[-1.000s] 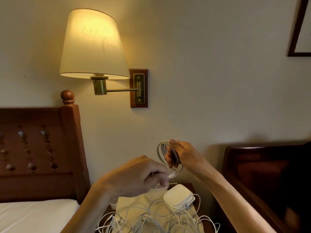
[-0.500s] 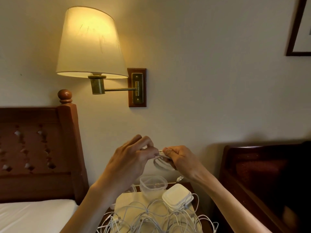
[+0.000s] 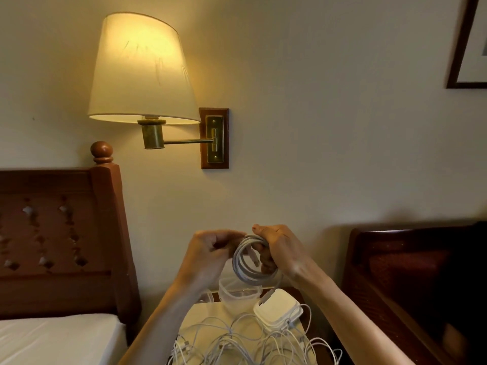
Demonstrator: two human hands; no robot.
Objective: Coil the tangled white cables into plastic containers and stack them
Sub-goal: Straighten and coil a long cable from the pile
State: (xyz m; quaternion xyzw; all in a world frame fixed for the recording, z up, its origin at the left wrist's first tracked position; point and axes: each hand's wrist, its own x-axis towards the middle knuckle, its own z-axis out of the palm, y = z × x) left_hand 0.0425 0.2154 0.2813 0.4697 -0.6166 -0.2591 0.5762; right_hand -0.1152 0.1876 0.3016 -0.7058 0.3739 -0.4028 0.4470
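Note:
My right hand (image 3: 283, 250) grips a round coil of white cable (image 3: 247, 270) held upright above the nightstand. My left hand (image 3: 209, 255) is beside it with curled fingers touching the top of the coil; whether it pinches a cable end I cannot tell. Below the coil stands an open clear plastic container (image 3: 238, 295). To its right sit stacked white lidded containers (image 3: 279, 309). A tangle of white cables (image 3: 237, 343) covers the front of the nightstand.
The cables lie on a pale sheet (image 3: 205, 316) on a dark wooden nightstand (image 3: 297, 292). A bed with a wooden headboard (image 3: 66, 233) is at left, a dark wooden chair (image 3: 411, 272) at right. A lit wall lamp (image 3: 142, 72) hangs above.
The coil turned from flat between both hands to upright in my right hand. My left hand dropped slightly and stayed at the coil's top. The view shifted a little.

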